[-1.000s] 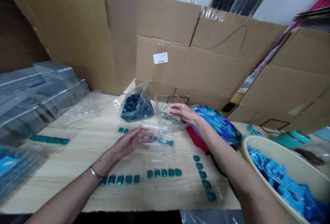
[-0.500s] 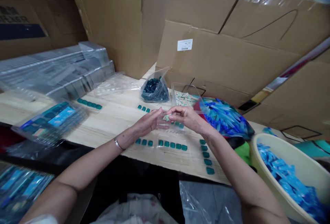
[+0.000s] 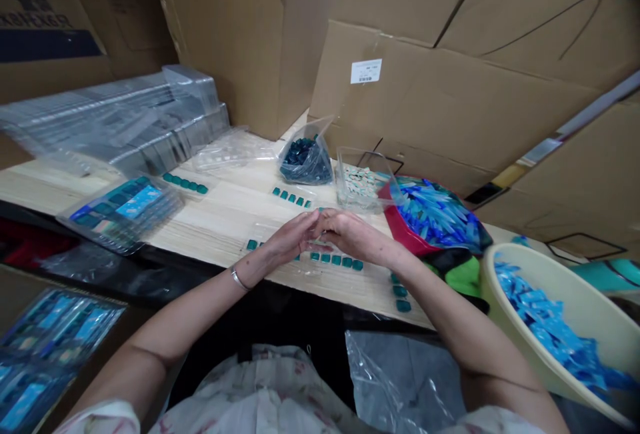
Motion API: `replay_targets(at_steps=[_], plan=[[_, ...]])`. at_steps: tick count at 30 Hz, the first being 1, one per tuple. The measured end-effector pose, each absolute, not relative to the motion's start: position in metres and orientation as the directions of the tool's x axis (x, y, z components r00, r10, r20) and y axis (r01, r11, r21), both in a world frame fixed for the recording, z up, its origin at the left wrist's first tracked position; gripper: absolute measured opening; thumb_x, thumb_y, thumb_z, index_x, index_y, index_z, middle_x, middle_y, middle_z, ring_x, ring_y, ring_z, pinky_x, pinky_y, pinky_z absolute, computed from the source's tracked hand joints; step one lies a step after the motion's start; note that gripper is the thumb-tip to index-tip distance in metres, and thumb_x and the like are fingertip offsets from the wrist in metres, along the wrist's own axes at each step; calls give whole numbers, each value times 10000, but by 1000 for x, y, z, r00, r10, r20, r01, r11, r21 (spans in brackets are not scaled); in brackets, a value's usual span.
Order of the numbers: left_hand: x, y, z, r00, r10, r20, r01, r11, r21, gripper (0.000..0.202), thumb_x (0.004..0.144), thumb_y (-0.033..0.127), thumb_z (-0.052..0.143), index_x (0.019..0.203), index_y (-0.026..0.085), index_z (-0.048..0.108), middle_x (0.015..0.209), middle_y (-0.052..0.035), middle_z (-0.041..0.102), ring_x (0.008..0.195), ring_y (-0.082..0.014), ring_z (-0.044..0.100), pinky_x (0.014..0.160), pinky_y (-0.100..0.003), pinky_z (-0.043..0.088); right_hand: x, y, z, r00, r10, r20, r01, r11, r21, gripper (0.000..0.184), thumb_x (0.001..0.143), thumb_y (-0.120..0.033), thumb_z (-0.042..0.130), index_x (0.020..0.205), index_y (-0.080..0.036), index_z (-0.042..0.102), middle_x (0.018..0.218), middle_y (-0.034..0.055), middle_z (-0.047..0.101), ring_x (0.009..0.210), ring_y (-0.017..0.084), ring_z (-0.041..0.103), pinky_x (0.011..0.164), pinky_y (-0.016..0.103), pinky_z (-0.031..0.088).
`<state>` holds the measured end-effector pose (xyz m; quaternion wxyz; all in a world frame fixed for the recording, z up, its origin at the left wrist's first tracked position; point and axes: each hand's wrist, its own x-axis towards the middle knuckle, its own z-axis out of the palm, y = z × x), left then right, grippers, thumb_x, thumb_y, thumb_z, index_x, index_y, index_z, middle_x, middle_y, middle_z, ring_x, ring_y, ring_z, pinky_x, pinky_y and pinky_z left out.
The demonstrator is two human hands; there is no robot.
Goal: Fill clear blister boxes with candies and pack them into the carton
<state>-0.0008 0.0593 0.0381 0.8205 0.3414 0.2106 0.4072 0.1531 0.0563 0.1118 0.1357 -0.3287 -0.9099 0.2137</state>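
Observation:
My left hand (image 3: 293, 235) is curled over the middle of the wooden table, palm turned to the right. Against it, my right hand (image 3: 350, 233) has its fingers bent down and its fingertips close together. Whatever lies between the two hands is mostly hidden by the fingers. Just below them, a row of dark teal square pieces (image 3: 337, 260) sits in a clear plastic tray. Another teal row (image 3: 291, 198) lies behind the hands, and one more (image 3: 401, 293) is partly covered by my right forearm. A clear box (image 3: 363, 184) of small pale pieces stands behind my right hand.
A bag of dark teal pieces (image 3: 306, 162) stands at the back. On the right are a red container (image 3: 413, 239) of blue sticks and a cream basin (image 3: 493, 301) of blue packets. Clear trays (image 3: 165, 117) are stacked left, near a filled pack (image 3: 125, 211). Cardboard (image 3: 440, 107) walls the back.
The view has shifted slightly. My right hand has turned and closed in on my left palm, and the small pale-green pieces seen in its fingers before are now mostly hidden.

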Motion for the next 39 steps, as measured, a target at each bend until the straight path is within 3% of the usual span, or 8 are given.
replay_targets(at_steps=[5,10,13,19,23,29,35,39], plan=[[-3,56,36,564,824,-60,-563,436,702,197,863,326,556,937,154,615,898,-57,633,825,-173,619,797,-407,529,158,62,105,-686,718,119,530,605,-594,119,773,-125,595,809,-193,687,847,26,674,809,146,606,763,277,455],[-7,55,40,557,827,-71,-579,448,681,225,872,326,541,951,128,611,1048,-115,631,931,-204,606,843,-437,509,166,69,107,-541,838,-67,467,234,-853,143,731,-254,659,841,-163,653,670,-13,619,607,106,562,582,229,443],[-8,54,40,538,840,-65,-599,435,672,223,877,327,535,949,129,608,1062,-114,623,941,-198,595,852,-442,506,165,69,105,-505,855,-118,419,124,-900,188,700,-270,678,844,-161,627,665,-19,614,604,102,565,581,223,445],[-6,54,35,547,837,-15,-600,404,691,239,881,355,523,942,142,612,978,-74,622,849,-151,598,816,-400,529,151,60,96,-490,872,-14,554,299,-777,51,720,-196,630,761,-169,642,644,-15,621,584,108,550,573,227,419],[-6,53,35,532,845,-56,-580,412,703,249,859,371,553,952,148,615,906,-59,626,808,-151,616,756,-352,545,143,52,96,-474,879,60,664,401,-631,97,748,-127,580,764,-181,658,636,-21,606,570,99,513,572,221,385],[-8,53,39,531,844,-79,-596,438,673,220,868,335,547,956,145,617,940,-72,646,794,-155,628,696,-314,547,140,42,92,-473,849,235,677,522,-519,116,770,-89,572,748,-174,649,772,33,604,733,137,547,680,252,419],[-10,54,38,534,841,-87,-592,446,672,248,882,324,526,990,127,631,975,-93,667,808,-170,641,718,-320,533,148,39,88,-528,800,285,612,591,-526,150,815,-138,583,915,-206,672,828,28,580,751,135,540,694,253,437],[-10,53,39,574,816,-70,-574,462,676,273,894,325,505,1004,114,639,920,-95,677,742,-146,637,670,-267,519,147,35,94,-632,730,261,597,673,-437,129,842,-172,575,886,-203,692,869,49,604,832,157,561,740,267,451]])
